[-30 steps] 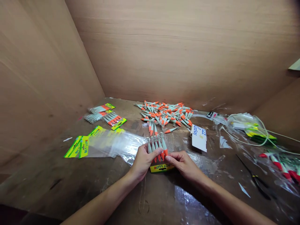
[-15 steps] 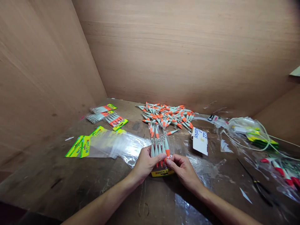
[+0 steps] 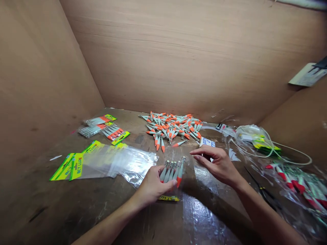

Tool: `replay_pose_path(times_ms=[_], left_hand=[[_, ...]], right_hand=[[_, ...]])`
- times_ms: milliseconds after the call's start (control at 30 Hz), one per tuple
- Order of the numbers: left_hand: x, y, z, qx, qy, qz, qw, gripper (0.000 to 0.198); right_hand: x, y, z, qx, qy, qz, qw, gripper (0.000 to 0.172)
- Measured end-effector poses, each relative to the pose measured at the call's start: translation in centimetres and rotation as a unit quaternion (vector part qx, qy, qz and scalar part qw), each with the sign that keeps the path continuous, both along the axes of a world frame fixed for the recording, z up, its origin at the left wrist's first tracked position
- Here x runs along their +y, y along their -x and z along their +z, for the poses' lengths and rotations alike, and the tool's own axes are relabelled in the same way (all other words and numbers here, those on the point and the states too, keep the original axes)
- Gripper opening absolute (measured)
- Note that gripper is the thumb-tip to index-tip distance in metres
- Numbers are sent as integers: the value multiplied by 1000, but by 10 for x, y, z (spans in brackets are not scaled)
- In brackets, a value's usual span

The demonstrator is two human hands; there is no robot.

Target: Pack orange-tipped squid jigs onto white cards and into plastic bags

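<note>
My left hand (image 3: pixel 153 183) grips a clear plastic bag of squid jigs (image 3: pixel 168 174), pale with orange noses and metal hook crowns pointing away from me. The bag's yellow-green header (image 3: pixel 170 198) shows below the thumb. One jig on the right side sits a little higher than the others. My right hand (image 3: pixel 216 165) is raised to the right of the bag, thumb and fingers apart with nothing between them. Beyond both hands lies a heap of loose squid jigs (image 3: pixel 173 126). A white card with blue writing (image 3: pixel 206 141) is partly behind my right hand.
Flat header bags (image 3: pixel 102 161) overlap on the left, with filled jig packs (image 3: pixel 102 126) behind them. Black pliers (image 3: pixel 265 194), red-nosed jigs (image 3: pixel 296 182) and a pale cord (image 3: pixel 291 163) lie at the right. Wooden panels (image 3: pixel 178 58) enclose the back and sides.
My right hand has let go of the jig end at the bag and moved right and away from me. My left hand keeps its hold. The view has shifted to the right.
</note>
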State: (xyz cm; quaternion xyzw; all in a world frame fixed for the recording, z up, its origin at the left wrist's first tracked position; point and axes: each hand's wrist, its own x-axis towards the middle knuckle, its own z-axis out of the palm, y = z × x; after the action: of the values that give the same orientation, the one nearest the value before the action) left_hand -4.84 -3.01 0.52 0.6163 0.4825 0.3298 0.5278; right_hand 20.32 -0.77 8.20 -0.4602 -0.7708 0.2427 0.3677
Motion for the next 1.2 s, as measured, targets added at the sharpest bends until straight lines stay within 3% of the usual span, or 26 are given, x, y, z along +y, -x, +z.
replay_pose_path(times_ms=[100,367,533,767,1200], left_hand=[[-5,-3,3,5,8,-48,999,18],[-11,-5,14,56,-21,-116,991,17],[-12,-5,14,70,-22,-132,988,18],[-12,-4,16,74,-30,-125,989,18],[-15,-6,22,64,-41,-82,994,18]], right_hand=[[0,-6,6,-25,29,48,998,23],[3,-18,8,-41,250,139,958,32],[4,-15,5,-4,329,132,935,36],[6,-14,-2,24,346,131,929,33],[4,-6,-13,24,321,88,943,33]])
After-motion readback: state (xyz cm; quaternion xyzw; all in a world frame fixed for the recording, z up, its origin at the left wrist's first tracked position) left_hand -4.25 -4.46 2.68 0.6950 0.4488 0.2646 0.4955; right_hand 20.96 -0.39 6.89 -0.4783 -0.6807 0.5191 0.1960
